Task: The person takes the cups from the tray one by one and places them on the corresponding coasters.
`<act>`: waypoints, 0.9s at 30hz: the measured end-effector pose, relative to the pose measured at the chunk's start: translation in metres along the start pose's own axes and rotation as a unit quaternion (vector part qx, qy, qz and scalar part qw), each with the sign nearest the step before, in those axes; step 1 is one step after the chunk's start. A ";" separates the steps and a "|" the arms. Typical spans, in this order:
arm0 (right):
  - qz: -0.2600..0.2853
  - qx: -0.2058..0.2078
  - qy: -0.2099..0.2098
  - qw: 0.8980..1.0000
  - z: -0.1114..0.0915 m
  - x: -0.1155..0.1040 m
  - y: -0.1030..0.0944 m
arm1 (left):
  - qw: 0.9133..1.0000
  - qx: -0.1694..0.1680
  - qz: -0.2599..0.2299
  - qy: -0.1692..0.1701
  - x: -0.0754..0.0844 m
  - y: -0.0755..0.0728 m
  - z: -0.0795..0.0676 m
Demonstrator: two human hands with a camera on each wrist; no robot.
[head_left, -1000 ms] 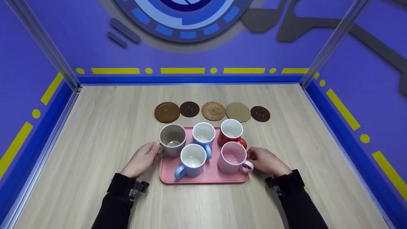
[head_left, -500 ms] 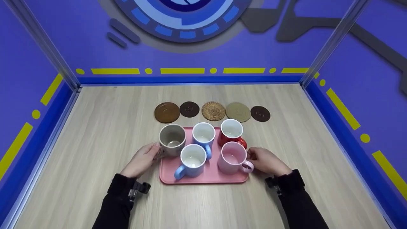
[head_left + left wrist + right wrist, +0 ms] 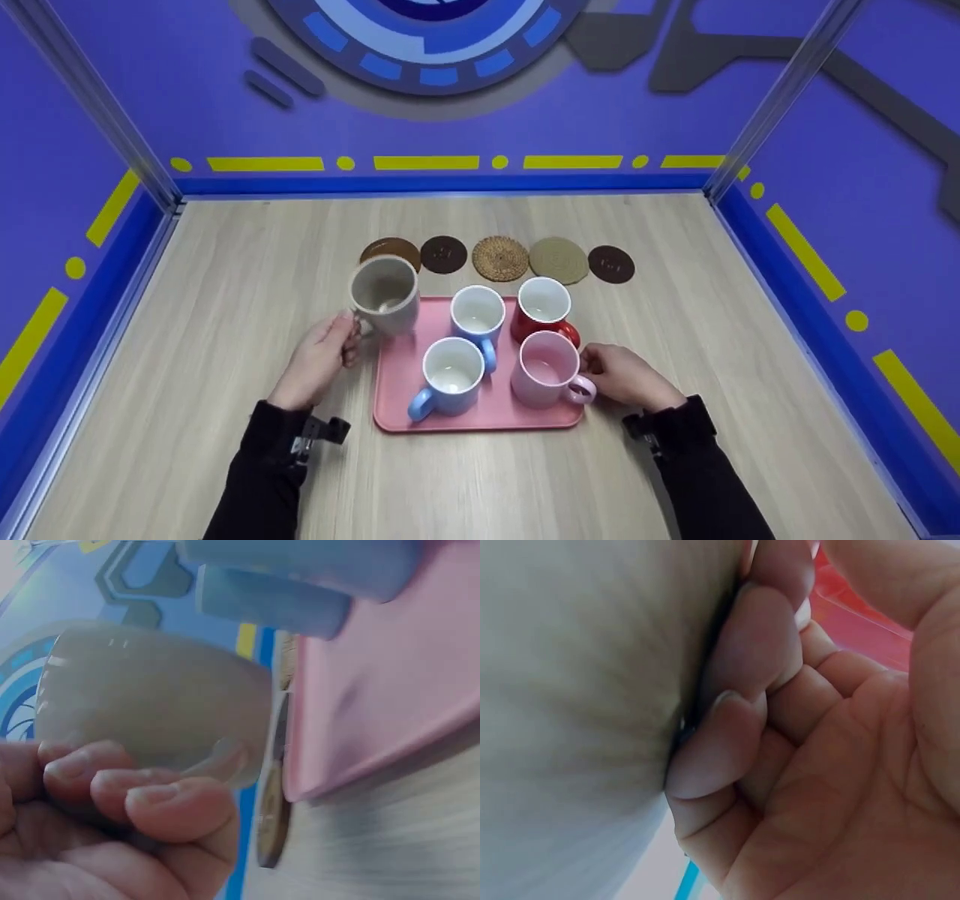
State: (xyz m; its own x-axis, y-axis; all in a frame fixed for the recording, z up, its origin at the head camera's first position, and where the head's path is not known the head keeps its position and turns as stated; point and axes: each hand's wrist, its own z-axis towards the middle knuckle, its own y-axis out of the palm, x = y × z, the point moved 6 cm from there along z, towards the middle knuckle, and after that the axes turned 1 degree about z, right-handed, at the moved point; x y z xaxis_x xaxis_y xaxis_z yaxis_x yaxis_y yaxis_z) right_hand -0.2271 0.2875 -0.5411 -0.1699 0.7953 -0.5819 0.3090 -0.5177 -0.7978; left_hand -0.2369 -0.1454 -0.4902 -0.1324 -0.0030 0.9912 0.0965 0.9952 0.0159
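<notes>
My left hand [image 3: 315,360] grips the handle of a grey-beige mug [image 3: 396,321], held over the back left corner of the pink tray [image 3: 480,420]. In the left wrist view the mug [image 3: 150,705] is clear of the tray, with the fingers curled at its handle. Two light blue mugs [image 3: 448,397], a red mug [image 3: 529,327] and a pink mug [image 3: 534,388] stand on the tray. My right hand [image 3: 630,376] rests on the table beside the tray's right edge, near the pink mug's handle. Its fingers [image 3: 720,750] are loosely curled against the tabletop with nothing in them.
Behind the tray, several round coasters lie in a row: a brown one [image 3: 391,246] partly covered by the grey-beige mug, dark brown [image 3: 443,255], woven [image 3: 500,259], olive-beige [image 3: 559,261] and dark brown [image 3: 611,265]. Blue-purple panels [image 3: 480,135] enclose the table.
My left hand has lifted the grey-beige mug off the tray and carried it back and slightly left, toward the brown coaster. My right hand and the other mugs have stayed put.
</notes>
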 end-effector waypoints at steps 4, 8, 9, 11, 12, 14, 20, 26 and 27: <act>0.003 0.001 0.002 1.000 -0.001 0.000 0.000 | 0.998 0.049 -0.023 0.031 0.015 -0.004 0.019; 0.006 0.002 0.003 1.000 -0.001 0.001 0.000 | 0.994 0.091 -0.023 0.046 0.020 -0.005 0.046; 0.007 0.002 0.003 1.000 -0.001 0.001 0.000 | 0.994 0.097 -0.029 0.047 0.019 -0.005 0.053; 0.008 0.001 0.004 1.000 -0.001 0.001 0.001 | 0.993 0.103 -0.038 0.044 0.017 -0.003 0.069; 0.008 0.001 0.004 1.000 -0.001 0.002 0.001 | 0.993 0.102 -0.043 0.041 0.016 -0.002 0.076; 0.008 0.000 0.009 1.000 -0.001 0.002 0.001 | 0.993 0.101 -0.052 0.033 0.013 0.002 0.090; 0.009 -0.006 0.020 1.000 0.000 0.002 0.000 | 0.993 0.107 -0.040 0.012 0.002 0.009 0.116; 0.002 -0.008 0.015 1.000 0.000 -0.001 -0.001 | 0.991 0.130 -0.008 0.002 -0.011 0.010 0.127; 0.001 -0.007 0.013 1.000 0.000 -0.002 -0.001 | 0.991 0.134 -0.005 0.003 -0.013 0.010 0.128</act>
State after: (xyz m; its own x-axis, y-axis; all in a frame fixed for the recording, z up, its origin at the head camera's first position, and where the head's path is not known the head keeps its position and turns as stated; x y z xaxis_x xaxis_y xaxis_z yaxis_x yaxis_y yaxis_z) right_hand -0.2274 0.2867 -0.5395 -0.1442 0.8028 -0.5785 0.3224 -0.5146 -0.7945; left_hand -0.3602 -0.1227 -0.5200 -0.1262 -0.0124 0.9919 -0.1698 0.9854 -0.0093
